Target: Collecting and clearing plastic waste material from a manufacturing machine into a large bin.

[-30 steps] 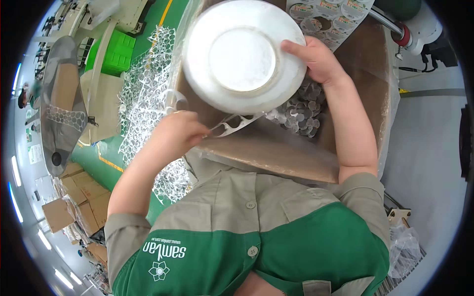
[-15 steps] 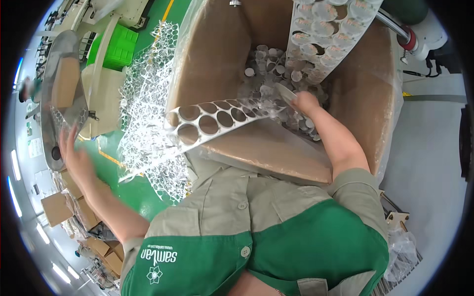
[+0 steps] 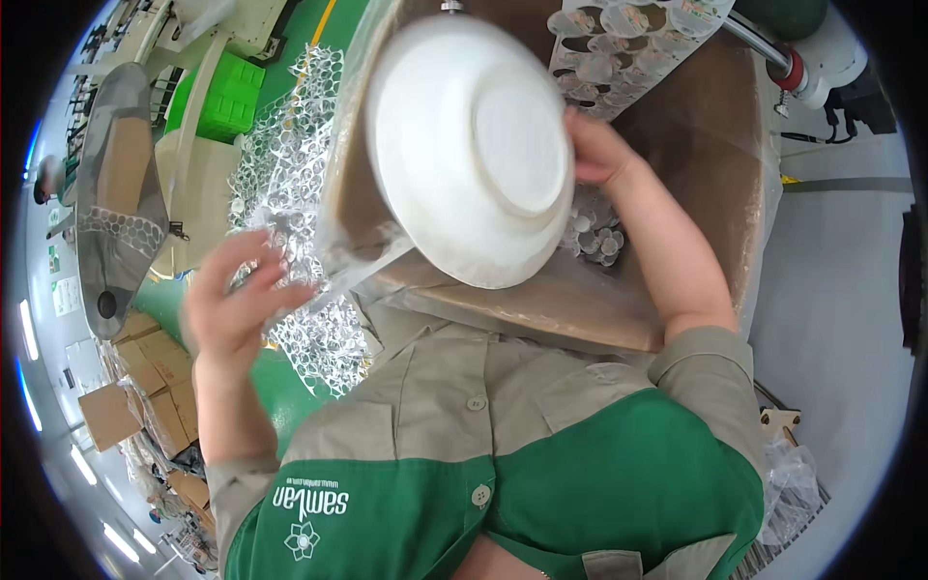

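Observation:
A white bowl (image 3: 445, 145) is tilted over a deep cardboard box (image 3: 696, 203), its underside and foot ring facing me. My right hand (image 3: 601, 150) grips the bowl by its right edge. Below the bowl, small clear round lids (image 3: 594, 237) lie in the box. My left hand (image 3: 237, 295) is left of the box, smeared by motion, close to the end of a clear perforated strip (image 3: 362, 275). Whether its fingers hold the strip, I cannot tell. The bowl hides much of the strip and the box's inside.
A sheet with rows of printed round lids (image 3: 628, 43) hangs over the box's far side. Scrap punched sheets (image 3: 300, 164) are heaped on the green floor at left. Beyond stand a green crate (image 3: 217, 97) and a grey panel (image 3: 121, 193). A metal rod (image 3: 759, 43) juts in at upper right.
The bowl has come up out of the box in my right hand, now covering the box's middle. My left hand has moved right and down, toward the strip. The hanging sheet has shifted upward.

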The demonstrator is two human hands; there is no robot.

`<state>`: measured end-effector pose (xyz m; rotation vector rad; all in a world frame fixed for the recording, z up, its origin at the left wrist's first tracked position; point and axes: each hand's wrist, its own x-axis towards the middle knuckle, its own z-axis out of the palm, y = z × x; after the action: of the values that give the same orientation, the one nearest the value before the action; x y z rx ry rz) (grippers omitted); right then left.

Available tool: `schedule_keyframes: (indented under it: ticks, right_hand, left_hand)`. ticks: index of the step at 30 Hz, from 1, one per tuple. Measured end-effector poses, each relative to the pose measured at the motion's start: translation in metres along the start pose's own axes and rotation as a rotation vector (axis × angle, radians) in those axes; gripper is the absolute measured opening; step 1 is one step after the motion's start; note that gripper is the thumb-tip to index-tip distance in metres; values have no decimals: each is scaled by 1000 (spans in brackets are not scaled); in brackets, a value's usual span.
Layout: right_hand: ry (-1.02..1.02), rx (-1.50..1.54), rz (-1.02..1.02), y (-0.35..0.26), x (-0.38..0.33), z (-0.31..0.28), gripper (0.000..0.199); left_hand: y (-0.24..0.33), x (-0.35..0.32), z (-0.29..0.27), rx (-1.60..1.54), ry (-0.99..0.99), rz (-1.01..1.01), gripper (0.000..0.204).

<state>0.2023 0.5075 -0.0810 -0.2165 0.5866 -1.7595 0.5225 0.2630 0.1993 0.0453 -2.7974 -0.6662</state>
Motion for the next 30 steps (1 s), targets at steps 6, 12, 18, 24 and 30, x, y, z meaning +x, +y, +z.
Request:
schedule_keyframes:
  ticks: [6,12,18,24,30]
  right_hand:
    - [886,-1747,434,70,-44,-130,37]
    - [607,-1990,673,66,-43,-136,41]
    - [413,-1956,351,-11,8,5,38]
    - [199,-802,-259,-74,-14,126,40]
    - [328,-595,210,41,-11,-53,44]
  left_hand:
    - [-71,-173,-204,333,709,11,25]
    - [-35,-72,-128,331,116,-638,75]
    - [-21,70,82,321,-379,48,79]
    - [-43,27,128,516,-848,87,15]
    - [11,-11,-15,203,128,509,20]
